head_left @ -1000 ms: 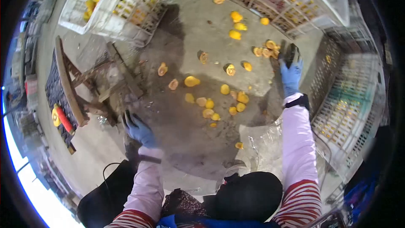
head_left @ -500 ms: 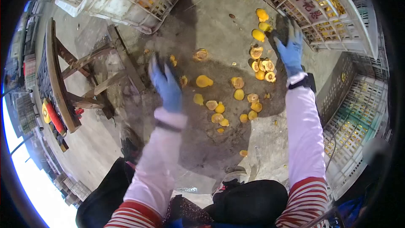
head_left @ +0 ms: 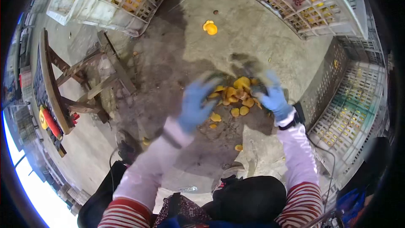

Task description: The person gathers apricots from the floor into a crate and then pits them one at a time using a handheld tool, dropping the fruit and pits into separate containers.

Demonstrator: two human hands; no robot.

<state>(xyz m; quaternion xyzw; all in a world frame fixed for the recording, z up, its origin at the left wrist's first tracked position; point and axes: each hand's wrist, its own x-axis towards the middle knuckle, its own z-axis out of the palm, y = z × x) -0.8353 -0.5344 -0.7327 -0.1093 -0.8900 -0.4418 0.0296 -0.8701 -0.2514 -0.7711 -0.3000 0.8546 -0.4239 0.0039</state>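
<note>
Yellow-orange fruit pieces (head_left: 236, 93) are bunched in a heap on the concrete floor between my hands. At the heap's left side is my left hand (head_left: 197, 102) in a blue glove with dark fingertips, its fingers apart and blurred by motion. Against the right side, my right hand (head_left: 273, 97), gloved the same way, has its fingers spread toward the pieces. Neither hand is closed around a piece. A few pieces (head_left: 215, 117) lie just below the heap, and one more (head_left: 210, 27) sits farther up the floor.
White plastic crates of yellow fruit stand at the upper left (head_left: 114, 6) and upper right (head_left: 295, 6). Another pale crate (head_left: 344, 114) is at the right. A wooden stool (head_left: 55, 80) lies on its side at the left. My shoes are at the bottom.
Both hands have come inward, my left to the right and my right to the left and down. The scattered fruit pieces are now gathered into one heap between them.
</note>
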